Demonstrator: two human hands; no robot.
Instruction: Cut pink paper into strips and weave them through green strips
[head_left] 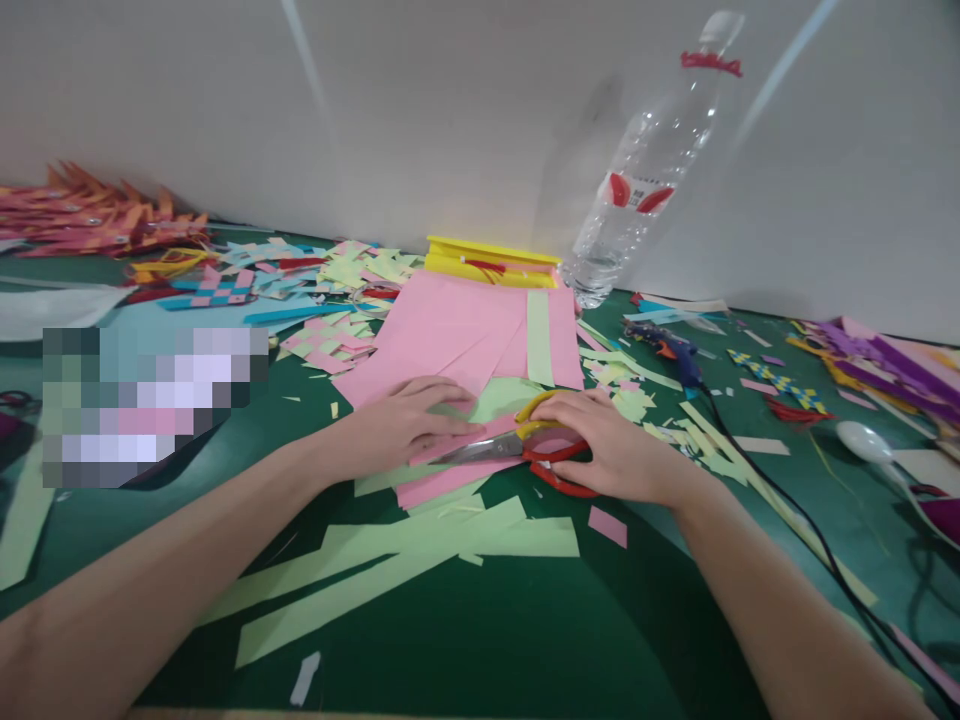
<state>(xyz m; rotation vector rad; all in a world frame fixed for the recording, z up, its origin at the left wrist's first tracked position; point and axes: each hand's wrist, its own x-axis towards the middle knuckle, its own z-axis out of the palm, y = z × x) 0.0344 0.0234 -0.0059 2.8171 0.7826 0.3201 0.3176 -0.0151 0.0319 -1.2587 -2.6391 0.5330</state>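
My right hand point(600, 435) is closed round the handles of a pair of scissors point(487, 449), one loop yellow and the other red. Their metal blades point left and lie over pink and light green paper strips. Just left of the blade tips, my left hand point(401, 425) rests with fingers stretched out on the pink paper. Beyond both hands lie large pink paper sheets point(461, 320) with a light green strip point(539, 338) across them. Nearer to me, several long green paper strips point(405, 540) overlap on the dark green table point(465, 640).
A clear plastic bottle point(637, 170) stands tilted in view against the wall. On the right are a blue glue gun point(667, 350) with its black cord and a white spoon point(866, 440). Paper scraps point(367, 265) and an orange paper figure point(97, 215) lie at the back left.
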